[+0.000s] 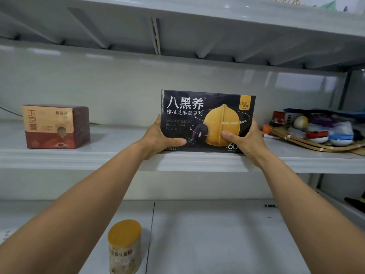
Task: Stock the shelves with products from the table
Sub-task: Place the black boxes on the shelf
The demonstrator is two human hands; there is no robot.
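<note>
A black box of walnut sesame black bean powder (205, 113), with a yellow walnut picture on its front, stands upright on the middle white shelf (118, 157) near its front edge. My left hand (160, 137) grips the box's lower left side, thumb across the front. My right hand (246, 139) grips its lower right side, thumb pressed on the walnut picture. Both arms reach up from below.
A red and gold box (56, 126) stands on the same shelf at the left. A bamboo tray of small mixed items (324, 131) lies at the right. On the lower shelf stands a can with a yellow lid (124, 246). Another shelf hangs overhead.
</note>
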